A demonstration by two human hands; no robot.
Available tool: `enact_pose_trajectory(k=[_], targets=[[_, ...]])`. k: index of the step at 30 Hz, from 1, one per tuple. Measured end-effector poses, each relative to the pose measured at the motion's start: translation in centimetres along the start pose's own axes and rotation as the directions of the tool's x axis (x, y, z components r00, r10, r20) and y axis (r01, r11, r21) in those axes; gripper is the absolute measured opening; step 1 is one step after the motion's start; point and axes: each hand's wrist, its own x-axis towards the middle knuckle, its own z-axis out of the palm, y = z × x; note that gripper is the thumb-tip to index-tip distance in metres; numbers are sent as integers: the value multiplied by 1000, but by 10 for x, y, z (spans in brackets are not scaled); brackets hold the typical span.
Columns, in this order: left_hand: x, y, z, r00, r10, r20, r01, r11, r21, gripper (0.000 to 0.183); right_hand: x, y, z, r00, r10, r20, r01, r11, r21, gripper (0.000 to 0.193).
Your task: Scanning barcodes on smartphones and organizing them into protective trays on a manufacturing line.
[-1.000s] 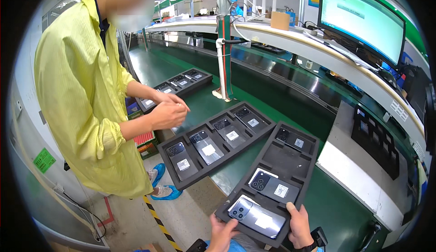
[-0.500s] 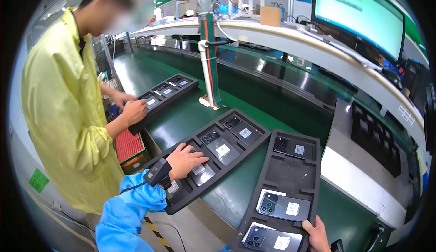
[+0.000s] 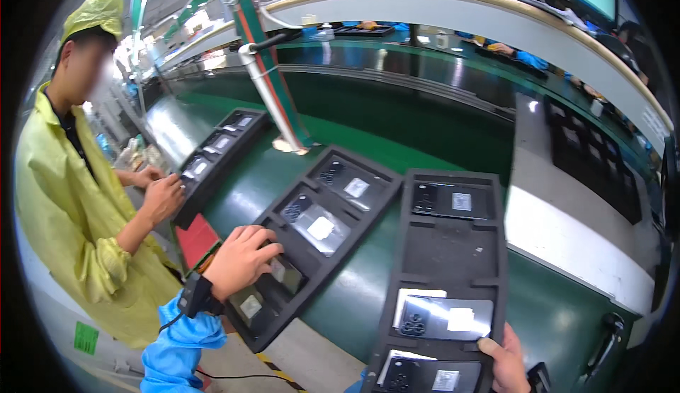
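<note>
A long dark tray point(image 3: 450, 251) points away from my remote viewpoint, and I count three dark phones point(image 3: 435, 316) lying crosswise in it, camera side up, each bearing a pale label point(image 3: 461, 202); its second compartment from the far end is bare. A similar tray point(image 3: 365, 224) slants just left, carrying four more, one partly hidden
</note>
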Motion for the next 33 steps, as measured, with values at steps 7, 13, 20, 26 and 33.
enact_pose_trajectory(k=[7, 13, 20, 26, 33], targets=[[15, 0, 22, 979, -42, 197, 62, 994, -94, 51, -4, -35, -37, 971, -240, -5, 237, 964, -122, 50], [-12, -52, 104, 758, -642, -116, 534, 713, -454, 50, 7, -117, -144, 973, -197, 123, 206, 976, -65, 59], [-30, -51, 146, 667, -725, -171, 610, 663, -433, 23, 49, -213, -271, 998, 56, -39, -65, 949, -307, 53], [-41, 60, 88, 815, -525, -245, 413, 823, -390, 21, 111, -249, -332, 933, -319, -165, -232, -187, -954, 40], [-26, 211, 34, 707, -671, 224, 603, 407, -686, 28, 170, -220, -266, 654, -754, 67, -154, -219, -963, 35]])
